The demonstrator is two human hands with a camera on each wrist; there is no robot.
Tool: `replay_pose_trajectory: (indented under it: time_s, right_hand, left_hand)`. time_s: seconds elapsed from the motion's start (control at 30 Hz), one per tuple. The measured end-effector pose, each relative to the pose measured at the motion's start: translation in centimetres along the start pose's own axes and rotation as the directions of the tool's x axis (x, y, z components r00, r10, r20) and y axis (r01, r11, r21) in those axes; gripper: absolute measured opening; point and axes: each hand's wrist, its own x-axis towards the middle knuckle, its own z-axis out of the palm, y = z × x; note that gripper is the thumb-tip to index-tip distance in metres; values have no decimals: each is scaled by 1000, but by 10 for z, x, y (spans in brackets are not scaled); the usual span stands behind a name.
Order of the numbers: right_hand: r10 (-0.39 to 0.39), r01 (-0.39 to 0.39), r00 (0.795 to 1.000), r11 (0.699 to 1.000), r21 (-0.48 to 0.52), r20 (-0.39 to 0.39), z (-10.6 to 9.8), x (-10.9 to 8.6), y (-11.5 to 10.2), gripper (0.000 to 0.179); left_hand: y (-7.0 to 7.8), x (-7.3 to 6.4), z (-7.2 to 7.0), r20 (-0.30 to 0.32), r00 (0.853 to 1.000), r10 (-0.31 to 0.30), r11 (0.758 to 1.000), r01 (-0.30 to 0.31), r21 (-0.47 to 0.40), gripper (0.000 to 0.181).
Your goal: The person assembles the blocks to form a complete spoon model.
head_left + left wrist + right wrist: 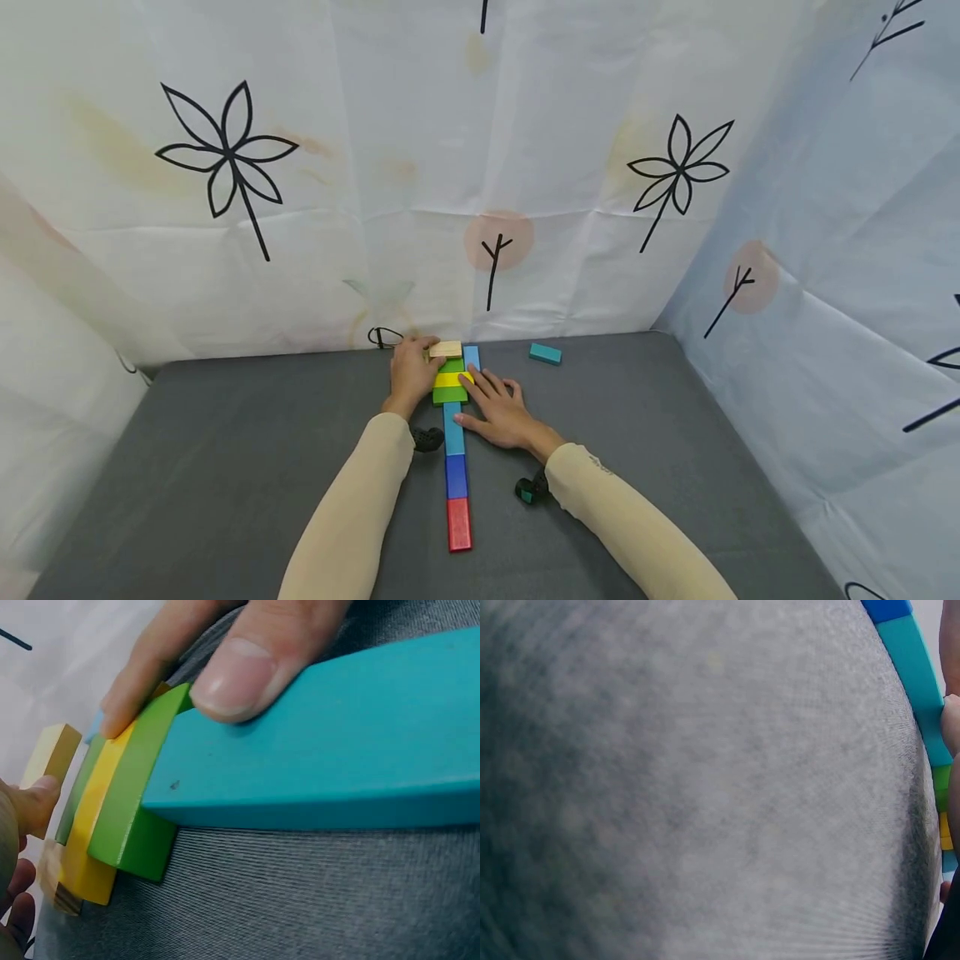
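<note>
My left hand [412,373] pinches a plain wooden block [446,349] at the far end of a row of coloured blocks. The left wrist view shows this wooden block [54,754] tilted, with the thumb against it. My right hand [504,415] lies with its fingers spread. Its thumb touches the teal block [322,742] and a fingertip rests by the yellow block [450,380]. The yellow block lies between two green blocks [450,396]. Nearer me, a blue block [456,477] and a red block [459,525] continue the line. A light blue block [471,357] stands beside the far end.
A loose teal block [545,353] lies to the right near the back edge of the grey table [300,467]. White cloth [420,167] with plant drawings hangs behind the table, and more cloth [840,250] rises along the right side.
</note>
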Motion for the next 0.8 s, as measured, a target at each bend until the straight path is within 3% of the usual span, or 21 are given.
replay_pose_trajectory:
  time_s: [0.43, 0.8]
  right_hand:
    - [-3, 3, 1000, 1000, -1, 0, -1, 0, -1, 73]
    - [-7, 7, 1000, 1000, 15, -9, -1, -1, -2, 72]
  left_hand:
    - [0, 4, 7, 5, 1000, -7, 999, 6, 53, 36]
    - [3, 4, 5, 143, 990, -14, 980, -15, 200, 38]
